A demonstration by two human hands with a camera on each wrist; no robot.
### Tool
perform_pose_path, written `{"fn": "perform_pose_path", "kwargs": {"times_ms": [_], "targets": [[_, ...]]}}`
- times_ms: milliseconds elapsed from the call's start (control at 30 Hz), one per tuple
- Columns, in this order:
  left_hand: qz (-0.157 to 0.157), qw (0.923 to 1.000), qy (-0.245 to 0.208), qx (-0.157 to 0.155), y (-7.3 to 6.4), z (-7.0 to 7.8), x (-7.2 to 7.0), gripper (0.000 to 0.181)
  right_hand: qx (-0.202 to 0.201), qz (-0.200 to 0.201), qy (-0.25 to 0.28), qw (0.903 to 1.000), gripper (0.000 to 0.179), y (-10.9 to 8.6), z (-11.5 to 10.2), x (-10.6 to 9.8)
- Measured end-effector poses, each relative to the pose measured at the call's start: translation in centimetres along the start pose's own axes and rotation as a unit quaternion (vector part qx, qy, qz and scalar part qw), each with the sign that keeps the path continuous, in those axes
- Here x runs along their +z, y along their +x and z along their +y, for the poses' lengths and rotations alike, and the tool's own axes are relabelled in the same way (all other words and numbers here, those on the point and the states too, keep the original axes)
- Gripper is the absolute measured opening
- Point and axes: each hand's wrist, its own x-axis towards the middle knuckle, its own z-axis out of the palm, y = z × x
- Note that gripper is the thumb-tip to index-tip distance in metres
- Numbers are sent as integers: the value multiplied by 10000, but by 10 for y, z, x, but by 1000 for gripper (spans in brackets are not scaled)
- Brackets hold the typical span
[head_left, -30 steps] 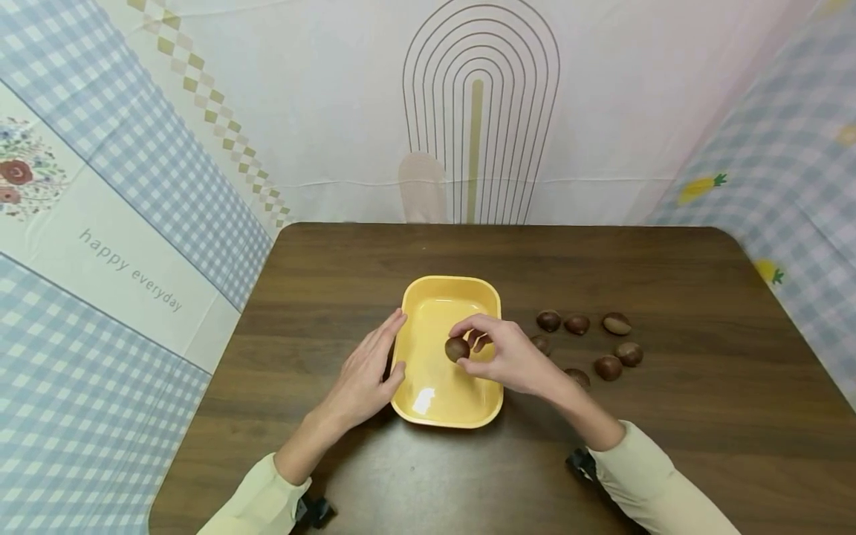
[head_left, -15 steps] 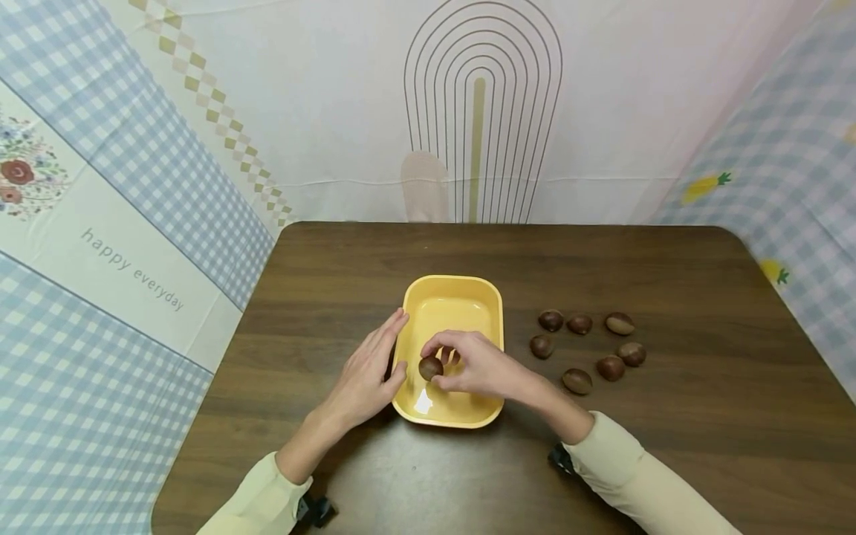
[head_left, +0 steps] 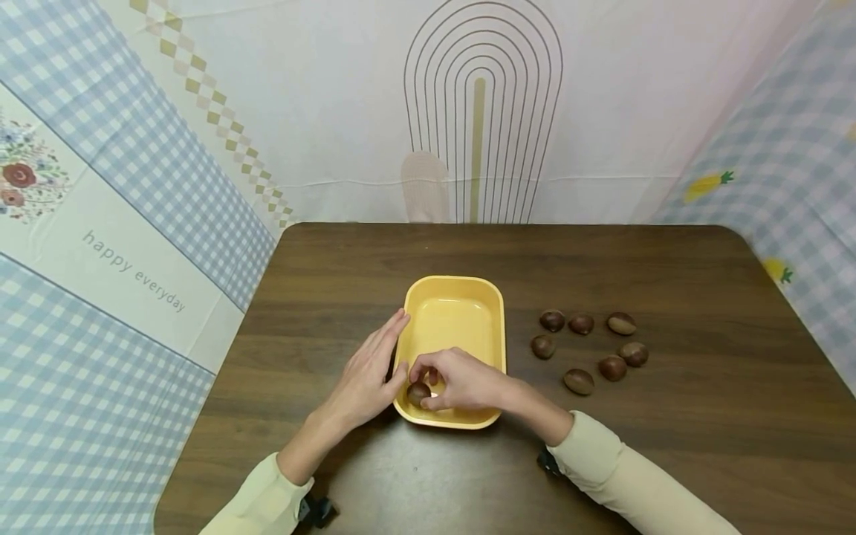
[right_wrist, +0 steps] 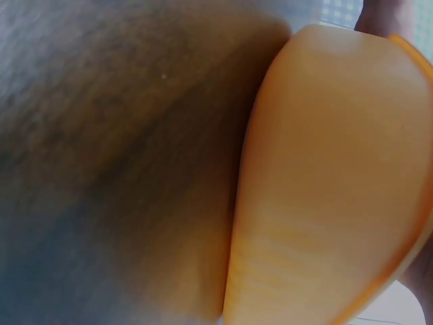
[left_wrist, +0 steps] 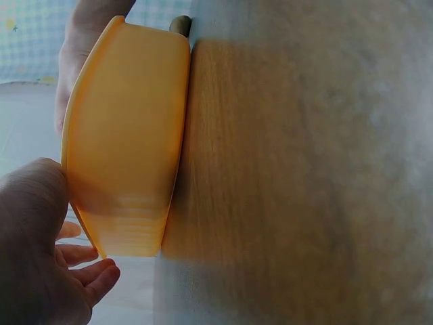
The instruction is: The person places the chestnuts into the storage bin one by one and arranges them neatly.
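In the head view a yellow rectangular tray (head_left: pixel 455 286) stands on the wooden table. My right hand (head_left: pixel 461 380) reaches into it and pinches a brown chestnut (head_left: pixel 419 394) low in the near left corner. My left hand (head_left: pixel 368 368) lies along the tray's left side, fingers mostly straight, touching the rim. The left wrist view shows the left hand (left_wrist: pixel 40 230) at the edge of the tray's outer wall (left_wrist: pixel 128 128). In the right wrist view the tray's wall (right_wrist: pixel 331 183) covers most of the right hand and the chestnut.
Several loose chestnuts lie on the table to the right of the tray, among them a near one (head_left: pixel 578 381) and a far one (head_left: pixel 621 323). The dark wooden table (head_left: pixel 348 260) ends at a back edge against a patterned cloth (head_left: pixel 334 111).
My right hand has moved left, toward me and down into the tray with the chestnut, from over its middle to the near left corner. The left hand has stayed in place.
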Motion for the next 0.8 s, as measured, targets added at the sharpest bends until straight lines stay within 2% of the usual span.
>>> {"fn": "perform_pose_path", "kwargs": {"times_ms": [300,800], "targets": [[-23,10000,18,-6,1,0,0,75,-55,-130,-120,9998,26,1,-2,6],[-56,10000,39,-53,0,0,0,74,145,-158,-19,9998,26,2,-3,6]]}}
